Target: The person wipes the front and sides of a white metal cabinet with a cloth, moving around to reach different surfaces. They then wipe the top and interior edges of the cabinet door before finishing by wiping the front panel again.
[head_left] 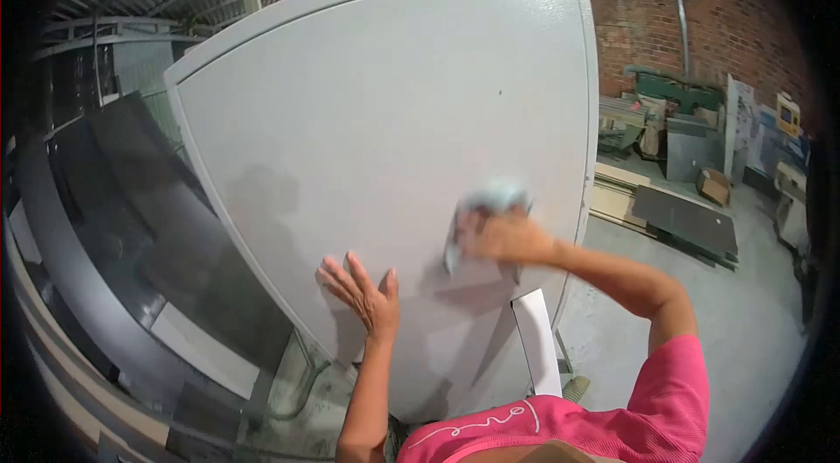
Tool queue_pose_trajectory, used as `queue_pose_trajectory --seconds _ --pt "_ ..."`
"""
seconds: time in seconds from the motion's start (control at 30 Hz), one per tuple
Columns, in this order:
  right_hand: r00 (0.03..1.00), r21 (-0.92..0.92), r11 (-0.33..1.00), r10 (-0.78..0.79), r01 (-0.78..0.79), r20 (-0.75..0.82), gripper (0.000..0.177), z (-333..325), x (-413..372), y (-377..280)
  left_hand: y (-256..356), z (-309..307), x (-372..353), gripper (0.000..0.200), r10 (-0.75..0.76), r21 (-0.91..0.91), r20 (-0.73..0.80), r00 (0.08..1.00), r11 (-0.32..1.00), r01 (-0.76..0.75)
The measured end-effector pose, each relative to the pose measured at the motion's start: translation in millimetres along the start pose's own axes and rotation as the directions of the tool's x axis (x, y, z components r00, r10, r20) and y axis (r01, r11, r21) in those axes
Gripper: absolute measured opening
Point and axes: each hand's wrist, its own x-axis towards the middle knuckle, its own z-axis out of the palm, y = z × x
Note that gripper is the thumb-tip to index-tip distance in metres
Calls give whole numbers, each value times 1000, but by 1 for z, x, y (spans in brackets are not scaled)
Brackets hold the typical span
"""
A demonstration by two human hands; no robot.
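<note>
Left hand [363, 295] spreads open against the white panel [385, 130], centre; right hand [503, 238] grips a blurred cloth [499, 192]. Dark sheets [131, 174] flank left, boards [687, 220] right.

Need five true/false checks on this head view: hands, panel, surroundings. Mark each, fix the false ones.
1. The right hand holds a pale cloth at the white panel. True.
2. The left hand also grips a cloth. False: it is empty, with its fingers spread at the panel.
3. The brick wall is at the left edge of the picture. False: it is at the upper right.
4. The person's sleeve is pink. True.
5. The cardboard box sits on top of the panel. False: it is off to the right, beyond the panel.
</note>
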Motion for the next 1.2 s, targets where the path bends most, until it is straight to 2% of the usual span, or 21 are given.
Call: queue_pose_trajectory --seconds 0.03,0.13,0.2,0.23,0.27,0.3,0.33,0.43,0.5,0.6,0.7,0.77,0.8,0.83,0.9,1.0,1.07,1.1,1.13,1.17,1.2 --pt "859 -4 968 -225 251 -460 43 29 -24 -13 -5 5 -2 79 19 -16 -3 1000 1000 -19" --pt "799 -81 961 -264 263 -540 56 12 -21 4 -11 15 -2 78 -6 28 -46 999 1000 7" --pt "831 -54 995 -99 83 -547 46 -41 -4 41 -10 14 0 78 -4 27 -50 999 1000 5" --pt "724 -115 992 -37 -59 -689 41 -65 1 65 -11 16 0 78 -2 36 -60 998 999 4" --pt "661 -69 969 110 -238 -742 45 -86 10 89 -12 18 -1 78 -3 30 -56 998 1000 5" --pt "495 57 962 188 -268 -848 51 -107 20 115 -14 20 -2 77 -1 32 -64 998 999 3" --pt "391 165 927 296 -336 -871 56 -132 24 137 -15 21 -3 76 3 34 -73 997 999 0" --pt "117 198 886 269 -419 -956 60 -181 34 204 -13 17 -3 75 -10 37 -45 999 999 11" --pt "72 299 871 353 -390 -933 62 -204 42 212 -13 13 -1 75 -6 29 -41 999 1000 7" --pt "52 271 907 303 -321 -952 59 -198 57 204 -10 12 -1 74 2 25 -37 999 1000 -1" --pt "326 121 951 214 -284 -921 63 -159 70 139 -11 15 0 73 21 30 -62 998 999 -20" --pt "656 -57 984 69 -169 -751 46 -120 61 72 -11 16 1 72 49 67 -108 993 997 -42" --pt "770 -85 996 -77 30 -634 45 -90 54 44 -12 16 0 72 52 64 -100 994 997 -46" --pt "822 -74 979 -201 191 -533 45 -67 43 19 -13 17 -1 72 29 70 -88 996 997 -23" --pt "779 -154 919 -389 362 -492 49 -11 25 -16 -12 18 -1 72 17 68 -73 997 998 -12" --pt "720 -105 890 -424 444 -550 53 -11 26 3 -12 19 -1 72 5 69 -97 995 998 1" --pt "771 -54 941 -305 333 -559 51 -50 41 39 -12 19 -1 72 13 65 -94 995 998 -7" --pt "753 -131 977 -215 171 -622 51 -95 48 57 -13 19 -1 72 19 67 -98 995 998 -12" --pt "708 -202 979 -146 4 -691 54 -122 52 79 -15 22 -2 72 35 92 -113 993 995 -25" --pt "601 -94 990 -12 -106 -799 64 -141 60 102 -15 21 -2 72 43 82 -98 994 996 -35" --pt "508 22 982 115 -185 -854 61 -161 69 123 -14 20 -1 72 45 98 -105 993 995 -35"
